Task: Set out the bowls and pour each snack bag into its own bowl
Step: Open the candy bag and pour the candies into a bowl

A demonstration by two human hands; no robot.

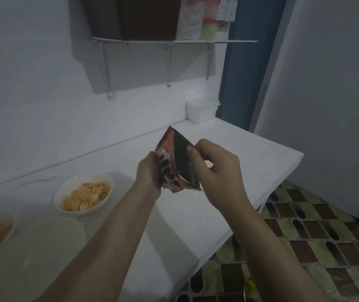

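Above the white counter [228, 153], both my hands hold a red, black and white snack bag [175, 160]. My left hand [149, 171] grips its left side, fingers curled round the printed face. My right hand [213, 165] pinches its right edge, thumb on the dark panel. To the left stands a white bowl [65, 202] with pale orange chips in it. A second white bowl [9, 234] with chips sits at the left edge, partly cut off. In front of it a large white bowl [32, 258] looks empty.
A stack of white containers [201, 112] stands at the counter's far corner by the blue door frame [246, 62]. A wall shelf [174, 41] carries a dark box and jars overhead. The counter's right edge drops to a patterned tiled floor [304, 236].
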